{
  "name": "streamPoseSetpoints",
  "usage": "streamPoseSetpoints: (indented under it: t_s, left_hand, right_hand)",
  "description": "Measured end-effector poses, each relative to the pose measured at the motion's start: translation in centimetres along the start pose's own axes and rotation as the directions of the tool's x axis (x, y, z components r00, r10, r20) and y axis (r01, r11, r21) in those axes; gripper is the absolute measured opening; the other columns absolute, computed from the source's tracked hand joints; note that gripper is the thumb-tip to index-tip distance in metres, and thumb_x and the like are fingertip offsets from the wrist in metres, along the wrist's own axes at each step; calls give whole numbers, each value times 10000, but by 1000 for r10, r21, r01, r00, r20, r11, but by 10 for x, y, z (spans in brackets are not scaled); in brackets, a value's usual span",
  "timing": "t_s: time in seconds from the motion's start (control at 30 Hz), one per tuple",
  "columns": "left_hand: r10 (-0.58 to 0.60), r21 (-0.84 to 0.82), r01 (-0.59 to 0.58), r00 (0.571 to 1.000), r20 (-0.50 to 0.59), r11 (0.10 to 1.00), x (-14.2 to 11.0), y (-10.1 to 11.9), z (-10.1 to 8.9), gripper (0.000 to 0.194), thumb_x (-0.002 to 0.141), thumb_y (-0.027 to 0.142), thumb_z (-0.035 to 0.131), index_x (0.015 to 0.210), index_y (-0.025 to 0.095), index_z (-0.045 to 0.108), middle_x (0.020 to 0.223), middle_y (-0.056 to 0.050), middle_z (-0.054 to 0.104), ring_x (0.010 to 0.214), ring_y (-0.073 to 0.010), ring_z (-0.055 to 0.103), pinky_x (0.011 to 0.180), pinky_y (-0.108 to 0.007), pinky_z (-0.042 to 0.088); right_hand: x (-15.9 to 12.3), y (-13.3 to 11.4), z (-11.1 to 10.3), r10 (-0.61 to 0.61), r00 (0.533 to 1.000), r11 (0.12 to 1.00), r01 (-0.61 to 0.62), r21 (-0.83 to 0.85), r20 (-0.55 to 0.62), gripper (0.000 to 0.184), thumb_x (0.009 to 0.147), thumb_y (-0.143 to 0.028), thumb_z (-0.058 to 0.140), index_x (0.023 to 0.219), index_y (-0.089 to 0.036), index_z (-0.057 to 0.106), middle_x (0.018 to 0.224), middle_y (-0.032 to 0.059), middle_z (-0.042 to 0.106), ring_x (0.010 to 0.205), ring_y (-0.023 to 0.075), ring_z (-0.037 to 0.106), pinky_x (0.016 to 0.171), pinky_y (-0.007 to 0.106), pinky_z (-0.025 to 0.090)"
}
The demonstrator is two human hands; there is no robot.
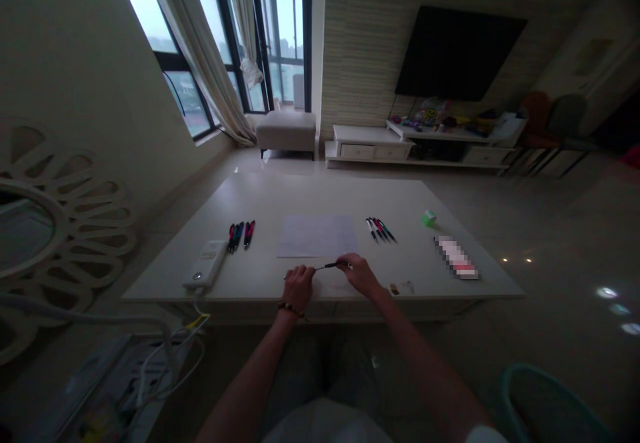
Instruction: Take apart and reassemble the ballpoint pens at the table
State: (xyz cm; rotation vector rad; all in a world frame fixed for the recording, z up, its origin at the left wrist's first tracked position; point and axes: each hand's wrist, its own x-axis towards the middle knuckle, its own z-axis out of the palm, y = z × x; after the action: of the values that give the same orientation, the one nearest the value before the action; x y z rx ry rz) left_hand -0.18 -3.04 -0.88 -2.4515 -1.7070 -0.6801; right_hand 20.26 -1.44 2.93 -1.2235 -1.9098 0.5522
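Observation:
Near the table's front edge, my left hand (299,284) is closed around a thin rod, which looks like a pen refill (320,268). A short end of it sticks out on the left of the fingers. My right hand (358,272) pinches the dark part of a pen (331,265), and the rod runs between the two hands in line with it. Whether the rod sits inside the dark part is too small to tell. Just beyond the hands lies a sheet of paper (316,233), with faint lines at its right side.
Several pens (236,236) lie left of the paper, more pens (381,230) right of it. A white power strip (210,262) with a cable rests at the left edge. Rightward are a green item (429,218), a blurred-out phone-like object (456,256) and small bits (395,289) near the front.

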Motion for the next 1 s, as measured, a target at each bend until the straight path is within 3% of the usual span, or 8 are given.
streamPoseSetpoints:
  t_s: [0.47,0.63,0.87,1.0]
  left_hand:
    - [7,-13,-8,1000,-17,1000,-1,-3,6,176,855,178,399,903,234,559,820,-40,556,808,-180,491,719,-317,311]
    - [19,-7,-19,1000,-7,1000,-2,-3,6,184,866,190,394,925,239,561,838,-43,567,820,-188,499,714,-327,317]
    - [42,-170,-53,997,-70,984,-1,-8,19,247,888,260,401,1118,206,474,927,-54,608,886,-176,535,771,-316,356]
    - [46,-170,-57,997,-65,984,-1,-9,23,234,887,268,408,1098,195,479,938,-56,616,887,-175,539,765,-317,360]
  right_hand:
    - [-4,5,-6,63,998,997,-61,50,-30,95,754,-165,593,827,-179,653,803,39,648,724,142,574,690,262,441]
    - [-2,-1,4,39,999,997,-40,62,5,100,755,-171,602,836,-186,658,813,38,656,733,139,584,699,259,445]
    - [5,-9,25,17,998,999,-19,37,67,90,748,-197,624,824,-189,673,786,36,673,712,142,597,692,255,449]
    - [6,-15,35,29,997,999,-31,43,67,94,750,-201,616,819,-184,676,799,47,677,733,149,608,710,258,452]
